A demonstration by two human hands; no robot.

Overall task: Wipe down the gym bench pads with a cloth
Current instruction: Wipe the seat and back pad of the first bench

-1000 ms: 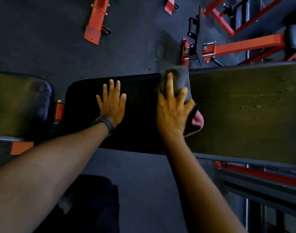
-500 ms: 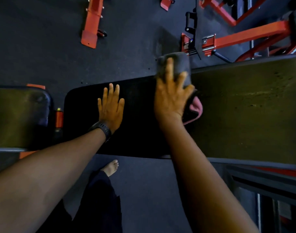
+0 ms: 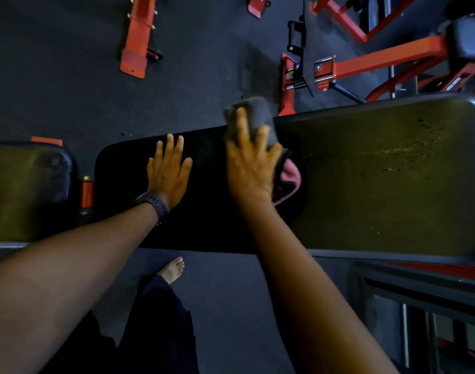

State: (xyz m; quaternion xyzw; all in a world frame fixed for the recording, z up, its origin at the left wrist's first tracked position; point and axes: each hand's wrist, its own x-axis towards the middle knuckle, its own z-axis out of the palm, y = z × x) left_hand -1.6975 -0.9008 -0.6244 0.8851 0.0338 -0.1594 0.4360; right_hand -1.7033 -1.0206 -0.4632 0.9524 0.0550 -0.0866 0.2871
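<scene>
A long black bench pad [image 3: 379, 174] runs across the middle of the view. My right hand [image 3: 251, 163] presses a grey cloth [image 3: 254, 113] with a pink underside onto the pad at its far edge; part of the cloth hangs past that edge. My left hand [image 3: 169, 168] lies flat on the darker left part of the pad, fingers spread, holding nothing. A black watch sits on the left wrist. A second, smaller pad [image 3: 23, 190] lies at the far left, apart from the long one.
Red steel machine frames [image 3: 366, 63] stand beyond the bench on the right, and a red bar [image 3: 138, 33] lies on the dark rubber floor at the top left. My bare foot [image 3: 173, 269] is on the floor under the pad's near edge. A dark frame [image 3: 419, 287] sits lower right.
My right hand has pushed the cloth away from me toward the far edge of the pad. The left hand has stayed flat in place.
</scene>
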